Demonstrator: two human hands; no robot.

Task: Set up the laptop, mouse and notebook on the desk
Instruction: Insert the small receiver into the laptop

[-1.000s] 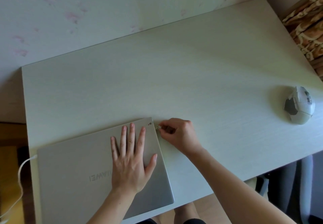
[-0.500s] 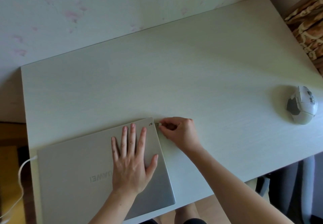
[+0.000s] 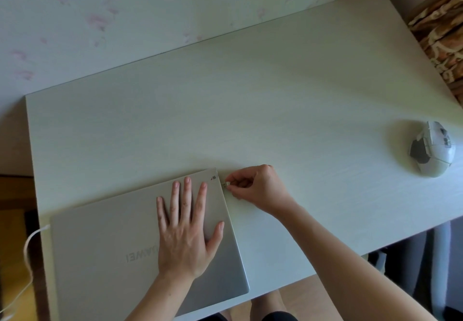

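Since the earlier frame, our right hand [image 3: 258, 188] has drawn slightly away from the laptop [image 3: 105, 250] edge, pinching a small receiver [image 3: 227, 183] just beside it. Our left hand [image 3: 186, 230] lies spread flat on the closed lid, lower left, marked "HUAWEI". At right rests the mouse [image 3: 432, 149] on the desk [image 3: 225, 107].

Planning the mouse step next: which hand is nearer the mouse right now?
Right. The right hand pinches a small plug at the laptop edge, well short of the mouse; the left hand lies flat on the lid, farther away.
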